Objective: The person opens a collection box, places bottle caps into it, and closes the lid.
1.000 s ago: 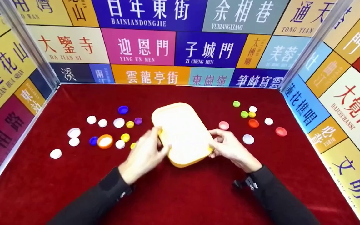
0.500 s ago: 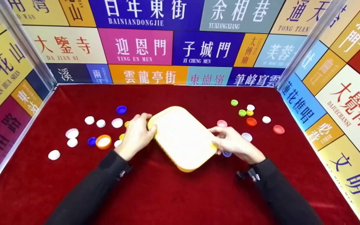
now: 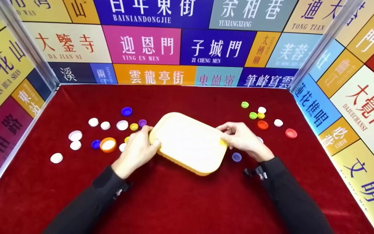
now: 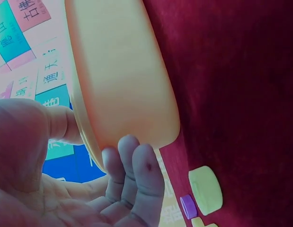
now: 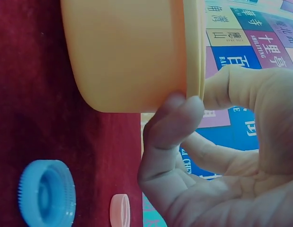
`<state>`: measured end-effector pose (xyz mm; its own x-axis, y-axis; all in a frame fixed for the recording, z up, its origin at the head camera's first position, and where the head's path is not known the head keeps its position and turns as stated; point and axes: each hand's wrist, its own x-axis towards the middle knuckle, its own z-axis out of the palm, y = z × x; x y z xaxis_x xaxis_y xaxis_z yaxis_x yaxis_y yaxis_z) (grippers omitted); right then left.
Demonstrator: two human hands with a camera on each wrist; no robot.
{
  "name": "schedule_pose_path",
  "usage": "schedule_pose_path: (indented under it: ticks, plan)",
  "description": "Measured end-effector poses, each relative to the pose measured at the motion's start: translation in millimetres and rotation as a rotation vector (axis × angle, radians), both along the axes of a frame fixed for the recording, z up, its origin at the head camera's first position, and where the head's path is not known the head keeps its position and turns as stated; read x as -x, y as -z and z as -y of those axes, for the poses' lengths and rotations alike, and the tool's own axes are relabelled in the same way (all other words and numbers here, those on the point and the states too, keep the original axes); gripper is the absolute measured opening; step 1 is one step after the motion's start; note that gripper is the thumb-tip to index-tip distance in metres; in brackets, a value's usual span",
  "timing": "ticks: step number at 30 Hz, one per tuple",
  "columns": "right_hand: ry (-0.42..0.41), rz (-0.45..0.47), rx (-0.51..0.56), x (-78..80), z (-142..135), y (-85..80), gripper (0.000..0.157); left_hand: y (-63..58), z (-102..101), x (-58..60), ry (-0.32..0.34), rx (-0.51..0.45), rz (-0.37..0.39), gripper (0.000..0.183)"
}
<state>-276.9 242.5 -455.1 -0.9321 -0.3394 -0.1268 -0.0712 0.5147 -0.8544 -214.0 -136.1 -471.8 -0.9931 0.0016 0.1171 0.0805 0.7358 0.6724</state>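
A pale yellow plastic box [image 3: 190, 143] with rounded corners is held between my two hands over the red cloth, slanting from upper left to lower right in the head view. My left hand [image 3: 136, 151] grips its left end, thumb at the rim and fingers against the side wall. My right hand [image 3: 243, 139] pinches the right end at the rim, thumb on top and fingers curled below. Both wrist views show the box's smooth wall [image 4: 122, 71] narrowing towards its base. A blue bottle cap [image 5: 47, 194] and a pink cap [image 5: 119, 210] lie near my right hand.
Several bottle caps lie on the red cloth [image 3: 187, 201], including an orange-rimmed cap [image 3: 108, 145] and a dark blue cap [image 3: 126, 111] on the left. A red cap [image 3: 262, 124] and a green cap [image 3: 245, 104] lie right. Printed panels [image 3: 219, 47] wall three sides.
The box has turned anticlockwise, its far end swinging left. My left hand has shifted left with it. A blue cap has come into view by my right hand, which now hides the pink cap.
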Motion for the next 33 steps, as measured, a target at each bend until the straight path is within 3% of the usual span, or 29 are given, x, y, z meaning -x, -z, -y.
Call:
schedule_pose_path:
  ticks: [12, 22, 27, 33]
  plan:
    - [0.1, -0.097, 0.018, 22.2, 6, 3.6, 0.026, -5.9, -9, -26.7, 0.038, -0.008, 0.066, 0.069]
    - [0.092, -0.257, 0.008, 29.1, 6, 12.4, 0.028, -9.3, -14, -33.0, 0.04, -0.015, 0.115, 0.072]
    - [0.086, -0.359, -0.06, 21.5, 4, 12.5, 0.032, -7.9, -13, -32.4, 0.046, -0.025, 0.105, 0.071]
    - [0.001, -0.644, -0.143, -5.0, 2, 7.3, 0.037, -5.3, -11, -31.1, 0.059, -0.035, 0.084, 0.07]
